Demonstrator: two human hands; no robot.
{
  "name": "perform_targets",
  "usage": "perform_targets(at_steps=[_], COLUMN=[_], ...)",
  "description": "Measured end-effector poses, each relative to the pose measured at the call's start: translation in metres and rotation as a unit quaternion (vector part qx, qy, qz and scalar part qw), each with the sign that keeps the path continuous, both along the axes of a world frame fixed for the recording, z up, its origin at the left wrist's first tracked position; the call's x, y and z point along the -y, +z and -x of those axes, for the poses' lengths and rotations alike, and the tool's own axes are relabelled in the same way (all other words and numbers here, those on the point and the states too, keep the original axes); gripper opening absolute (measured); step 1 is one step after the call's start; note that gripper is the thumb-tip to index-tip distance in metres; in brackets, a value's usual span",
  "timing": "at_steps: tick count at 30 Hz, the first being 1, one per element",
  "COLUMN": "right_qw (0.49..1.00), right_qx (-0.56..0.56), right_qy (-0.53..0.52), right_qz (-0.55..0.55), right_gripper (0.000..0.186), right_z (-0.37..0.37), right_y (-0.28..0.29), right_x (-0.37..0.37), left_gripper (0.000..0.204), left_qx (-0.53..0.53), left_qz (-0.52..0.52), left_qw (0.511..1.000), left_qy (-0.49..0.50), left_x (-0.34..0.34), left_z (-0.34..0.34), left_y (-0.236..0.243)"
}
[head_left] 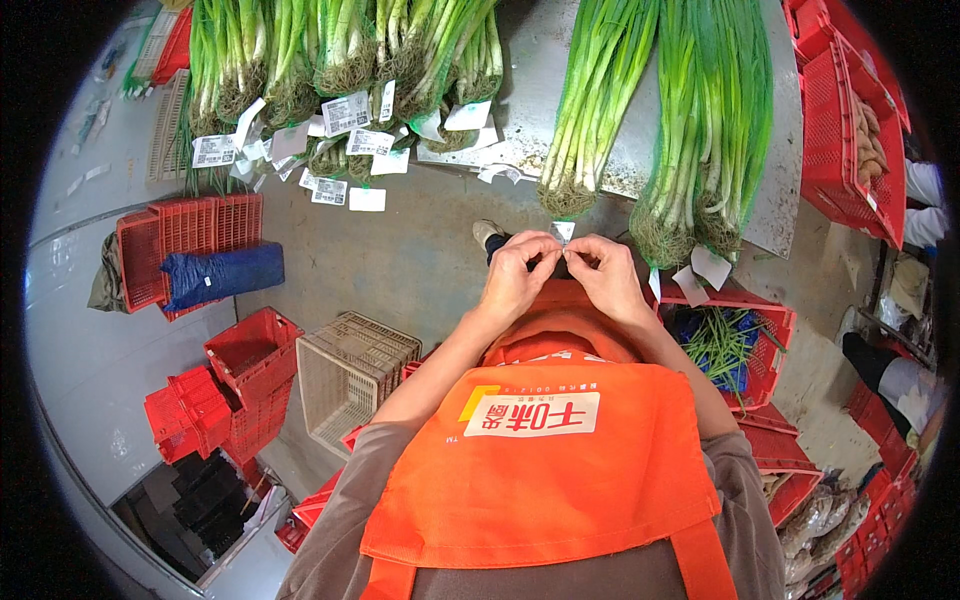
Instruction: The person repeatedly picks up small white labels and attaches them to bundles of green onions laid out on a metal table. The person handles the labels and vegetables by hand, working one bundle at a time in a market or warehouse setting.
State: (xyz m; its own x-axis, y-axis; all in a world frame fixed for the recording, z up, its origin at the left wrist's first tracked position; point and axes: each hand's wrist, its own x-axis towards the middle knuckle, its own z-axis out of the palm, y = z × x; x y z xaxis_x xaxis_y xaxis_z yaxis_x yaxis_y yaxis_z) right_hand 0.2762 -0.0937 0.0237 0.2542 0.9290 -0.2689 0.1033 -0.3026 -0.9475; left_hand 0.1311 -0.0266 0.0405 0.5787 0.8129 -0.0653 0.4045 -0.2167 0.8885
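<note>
Tag: white, small, just beyond the fingertips, at the root end of the middle onion bundle [598, 110]; tag [563, 231] lies between the two hands.
Left hand [518, 275]: thumb and finger pinched on the tag.
Right hand [612, 278]: same pinch, opposite side; neither hand clearly nearer.
Bundle axis: runs away from the hands, leaning right; roots nearest, at the counter [530, 85] edge.
Bundle look: green leaves in green net, pale stalks, brown shaggy roots.
</note>
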Motion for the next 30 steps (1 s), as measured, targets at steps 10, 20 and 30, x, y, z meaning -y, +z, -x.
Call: perform_targets(at_steps=[10, 20, 30], right_qw=[1.000, 1.000, 0.996], right_qx=[0.005, 0.012, -0.089], right_qy=[0.003, -0.006, -0.030], right_qz=[-0.009, -0.012, 0.006], right_gripper=[0.015, 0.014, 0.041], right_z=[0.000, 0.000, 0.004], right_y=[-0.003, -0.003, -0.019], right_x=[0.000, 0.000, 0.001], left_gripper=[0.009, 0.010, 0.013], left_qx=[0.001, 0.006, -0.021], left_qz=[0.002, -0.010, 0.264], left_qw=[1.000, 1.000, 0.958], left_qy=[-0.005, -0.028, 0.112], left_x=[0.000, -0.003, 0.006], left_z=[0.001, 0.001, -0.002], left_y=[0.000, -0.002, 0.012])
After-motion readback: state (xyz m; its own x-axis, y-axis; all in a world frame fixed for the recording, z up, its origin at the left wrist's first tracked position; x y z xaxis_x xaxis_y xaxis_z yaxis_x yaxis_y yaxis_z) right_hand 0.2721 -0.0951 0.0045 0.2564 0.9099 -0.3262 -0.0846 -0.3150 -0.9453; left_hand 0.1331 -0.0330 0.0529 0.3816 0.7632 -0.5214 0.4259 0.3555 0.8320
